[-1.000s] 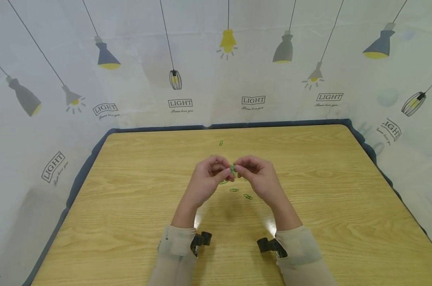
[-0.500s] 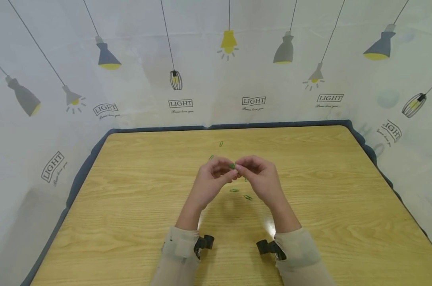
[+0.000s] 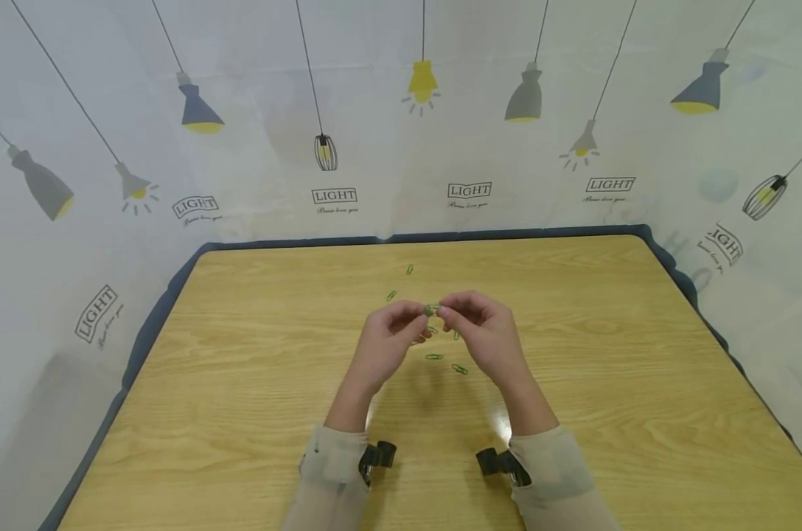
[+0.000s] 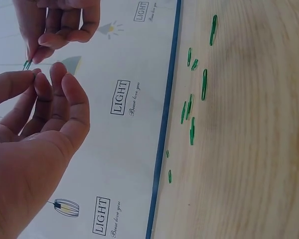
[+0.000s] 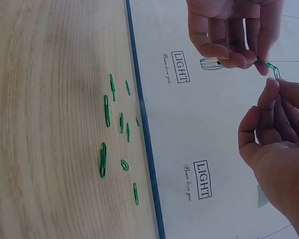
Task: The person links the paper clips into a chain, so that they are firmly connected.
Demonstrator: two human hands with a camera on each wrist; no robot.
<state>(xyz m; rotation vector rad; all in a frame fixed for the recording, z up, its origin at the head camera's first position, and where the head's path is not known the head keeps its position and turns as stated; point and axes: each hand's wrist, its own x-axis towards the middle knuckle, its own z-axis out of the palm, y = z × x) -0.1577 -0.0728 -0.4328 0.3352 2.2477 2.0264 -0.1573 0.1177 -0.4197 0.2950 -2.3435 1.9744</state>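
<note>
Both hands are raised over the table, fingertips close together. The left hand (image 3: 384, 343) pinches a green paper clip (image 5: 265, 62) between thumb and forefinger, most of it covered by the fingertips. Facing it, the right hand (image 3: 487, 335) pinches the end of a green paper clip (image 5: 276, 73) with thumb and forefinger. In the right wrist view the green wire runs on from one hand's fingertips to the other's with a bend midway; I cannot tell whether the clips are linked. Below the hands, several loose green paper clips (image 3: 434, 357) lie scattered.
The wooden table (image 3: 242, 383) has a dark blue edge (image 3: 295, 242) along its back and sides. Behind it hangs a white backdrop (image 3: 388, 96) printed with lamps. One loose paper clip (image 3: 410, 270) lies farthest back, and another clip (image 3: 459, 369) lies nearest the front.
The left hand first shifted right, toward the right hand, then the fingertips drew slightly apart, so more green wire shows between them. The right hand has barely moved.
</note>
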